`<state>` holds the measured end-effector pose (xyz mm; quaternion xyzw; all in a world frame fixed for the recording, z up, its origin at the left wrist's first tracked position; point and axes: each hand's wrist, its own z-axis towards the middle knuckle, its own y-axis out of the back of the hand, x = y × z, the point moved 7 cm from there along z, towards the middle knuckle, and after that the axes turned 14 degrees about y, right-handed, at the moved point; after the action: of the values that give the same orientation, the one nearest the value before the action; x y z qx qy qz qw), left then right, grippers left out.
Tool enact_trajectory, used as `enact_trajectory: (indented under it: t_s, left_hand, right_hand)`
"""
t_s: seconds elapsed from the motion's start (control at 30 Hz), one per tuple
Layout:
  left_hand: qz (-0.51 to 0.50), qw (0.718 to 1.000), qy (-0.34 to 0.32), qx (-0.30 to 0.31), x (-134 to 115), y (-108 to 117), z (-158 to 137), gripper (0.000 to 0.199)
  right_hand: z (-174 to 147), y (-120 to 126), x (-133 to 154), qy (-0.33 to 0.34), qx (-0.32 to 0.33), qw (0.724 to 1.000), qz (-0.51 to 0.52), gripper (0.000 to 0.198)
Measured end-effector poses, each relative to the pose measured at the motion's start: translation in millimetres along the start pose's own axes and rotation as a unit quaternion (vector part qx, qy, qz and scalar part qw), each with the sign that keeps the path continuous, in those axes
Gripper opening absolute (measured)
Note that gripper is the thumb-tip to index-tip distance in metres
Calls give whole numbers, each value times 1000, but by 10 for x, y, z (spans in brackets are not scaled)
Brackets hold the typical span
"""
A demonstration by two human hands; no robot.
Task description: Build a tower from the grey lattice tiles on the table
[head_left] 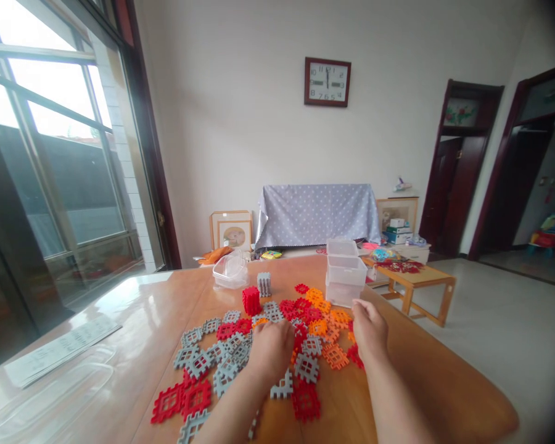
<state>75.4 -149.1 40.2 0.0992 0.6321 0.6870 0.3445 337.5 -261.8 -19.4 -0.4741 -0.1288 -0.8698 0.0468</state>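
Plastic tiles [307,368] lie near left hand [272,348] and right hand [371,328], both grips' closure unclear.

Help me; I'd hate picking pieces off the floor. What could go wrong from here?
The right hand is close to the clear boxes, which stand near the edge of the table; a bump might push them off. The left hand is near the red stack, which a knock could topple.

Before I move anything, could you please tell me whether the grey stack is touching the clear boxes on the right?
Apart: the head view plainly shows bare tabletop between the grey stack and the clear boxes.
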Motion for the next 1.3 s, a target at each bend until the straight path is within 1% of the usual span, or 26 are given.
enact_trajectory:
  t_s: [0.1, 0.17, 0.23, 0.27, 0.37, 0.47, 0.53, 0.6, 0.63, 0.7, 0.8, 0.87, 0.97, 1.0, 1.1, 1.2, 1.3]
  left_hand:
    - [15, 997, 71, 12, 432, 54, 112, 35]
    - [17, 993, 112, -34, 683, 109, 144, 32]
    - [9, 991, 119, -67, 834, 113, 143, 36]
    - [5, 991, 117, -70, 879, 90, 138, 37]
    - [-1, 994, 91, -54, 903, -2, 108, 41]
    - [-10, 998, 57, -29, 847, -76, 73, 46]
    - [-15, 999, 48, -17, 822, -110, 54, 50]
    - [-17, 999, 48, -3, 811, -143, 40, 54]
    - [-19, 999, 48, 6, 808, -159, 34, 54]
    - [-25, 998, 48, 23, 807, -189, 25, 54]
    - [-30, 998, 50, 36, 820, -221, 21, 52]
    - [-32, 998, 49, 39, 829, -243, 27, 51]
    - [-32, 998, 46, 38, 839, -275, 40, 49]
    - [-30, 998, 45, 37, 842, -283, 44, 48]
    - [-27, 998, 47, 41, 845, -299, 51, 48]
    - [-26, 997, 51, 50, 850, -301, 49, 50]
    - [-30, 997, 52, 54, 862, -300, 43, 50]
  right_hand:
    - [84, 49, -98, -5, 21, 997, -73, 45]
    - [113, 3, -133, -4, 54, 992, -118, 47]
    - [113, -101, -138, 2, 94, 984, -154, 51]
    - [102, -162, -128, 7, 110, 980, -166, 54]
    - [28, -366, -73, 24, 177, 960, -216, 70]
    - [-90, -537, -12, 45, 259, 922, -283, 83]
    - [-157, -594, 31, 66, 285, 905, -310, 88]
    - [-205, -624, 60, 86, 297, 893, -327, 90]
    - [-221, -637, 65, 95, 304, 887, -334, 87]
    - [-237, -657, 61, 104, 319, 878, -341, 74]
    - [-216, -655, 43, 101, 327, 876, -339, 58]
    - [-188, -623, 33, 91, 315, 880, -343, 59]
    - [-177, -580, 29, 85, 296, 883, -354, 72]
    - [-186, -579, 27, 86, 296, 883, -355, 74]
    - [-217, -605, 10, 93, 306, 881, -349, 63]
    - [-190, -611, -18, 98, 282, 892, -340, 56]
    - [-131, -620, -52, 116, 242, 914, -305, 54]
